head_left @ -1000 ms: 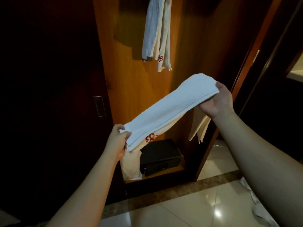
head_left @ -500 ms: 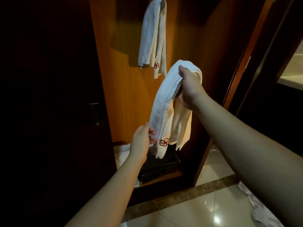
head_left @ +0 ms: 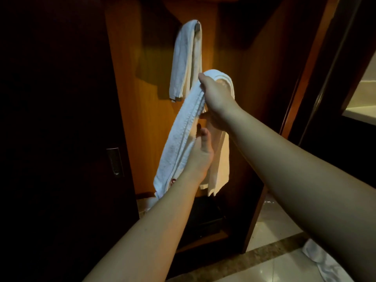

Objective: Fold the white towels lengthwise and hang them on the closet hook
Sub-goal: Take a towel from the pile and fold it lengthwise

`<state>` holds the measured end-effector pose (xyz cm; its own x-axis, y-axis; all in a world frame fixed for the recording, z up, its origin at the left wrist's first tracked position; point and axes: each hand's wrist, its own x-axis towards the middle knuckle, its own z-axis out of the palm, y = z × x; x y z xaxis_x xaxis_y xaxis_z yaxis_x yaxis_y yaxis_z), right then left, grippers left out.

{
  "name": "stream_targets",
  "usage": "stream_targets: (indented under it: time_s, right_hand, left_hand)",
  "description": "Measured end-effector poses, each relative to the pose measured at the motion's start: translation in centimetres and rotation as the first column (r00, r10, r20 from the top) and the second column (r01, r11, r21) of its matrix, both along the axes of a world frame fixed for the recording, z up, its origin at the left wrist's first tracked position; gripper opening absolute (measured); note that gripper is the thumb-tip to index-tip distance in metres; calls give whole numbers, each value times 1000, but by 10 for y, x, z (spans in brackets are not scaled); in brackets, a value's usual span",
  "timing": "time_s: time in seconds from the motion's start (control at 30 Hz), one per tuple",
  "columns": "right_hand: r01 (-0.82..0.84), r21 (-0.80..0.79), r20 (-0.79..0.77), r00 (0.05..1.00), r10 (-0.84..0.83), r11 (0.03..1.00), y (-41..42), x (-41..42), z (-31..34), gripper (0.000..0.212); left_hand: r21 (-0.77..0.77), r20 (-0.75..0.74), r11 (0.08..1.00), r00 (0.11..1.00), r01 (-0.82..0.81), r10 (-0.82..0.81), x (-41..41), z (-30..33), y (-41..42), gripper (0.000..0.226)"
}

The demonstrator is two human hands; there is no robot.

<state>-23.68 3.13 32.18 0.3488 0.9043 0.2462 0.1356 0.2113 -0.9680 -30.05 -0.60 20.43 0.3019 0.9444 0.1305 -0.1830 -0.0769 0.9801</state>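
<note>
A folded white towel [head_left: 179,139] hangs doubled over my right hand [head_left: 217,98], which grips its fold from behind, just below and right of the closet hook [head_left: 197,25]. Both halves of the towel droop down in front of the closet. My left hand [head_left: 200,155] is raised against the towel's middle, thumb up, fingers hidden behind the cloth. Another folded white towel [head_left: 186,60] hangs on the hook against the wooden back panel.
A dark sliding closet door with a recessed handle [head_left: 115,161] stands at the left. A black safe [head_left: 205,212] sits at the closet bottom. More white cloth [head_left: 325,259] lies on the tiled floor at the lower right.
My right hand has lifted the towel's fold higher toward the hook, so the stretched towel now hangs doubled. My left hand let go of the towel's end and rose to its middle.
</note>
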Motion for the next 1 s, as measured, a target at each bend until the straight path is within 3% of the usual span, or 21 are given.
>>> stream_targets:
  time_s: [0.03,0.07,0.13,0.17,0.23,0.3,0.37,0.43,0.57,0.67,0.77,0.93,1.0]
  right_hand:
    - [42,12,32,999,-42,999,3,7,-2,44]
    - [88,16,78,993,-89,996,5,15,-5,51]
    - [158,7,199,968,-156,987,10,35,-12,61]
    - [178,4,262,950,-172,984,14,45,-18,62]
    - [199,-6,370,911,-182,980,23,66,-31,60]
    - [230,-17,410,889,-203,973,35,83,-41,60]
    - [247,2,402,887,-227,969,49,97,-46,59]
    - [234,41,369,900,-232,971,63,110,-46,55]
    - [165,69,175,969,-175,984,98,145,-35,29]
    - [129,39,-120,985,-124,991,122,172,-25,36]
    - [102,30,-334,939,-87,994,141,194,-17,49]
    - [164,102,-465,880,-99,981,169,223,1,34]
    - [245,85,-459,870,-180,966,180,231,12,44]
  left_hand:
    - [-6,5,997,997,-80,80,3,6,7,60]
    - [6,2,989,989,-146,146,5,13,14,51]
    - [-32,73,974,971,-224,226,11,19,32,60]
    - [-86,199,968,948,-235,248,14,22,40,61]
    - [-229,529,958,805,-171,270,20,31,57,48]
    - [-350,731,935,607,-61,313,26,43,75,40]
    - [-426,808,903,472,53,354,29,53,94,46]
    - [-462,814,883,437,86,383,36,65,111,41]
    - [-456,749,890,543,7,379,59,80,147,19]
    - [-385,643,906,654,-175,399,66,95,166,11]
    - [-264,513,897,736,-355,442,74,113,183,6]
    - [-87,415,872,778,-482,471,76,137,209,8]
    - [-8,390,850,781,-527,488,71,148,221,8]
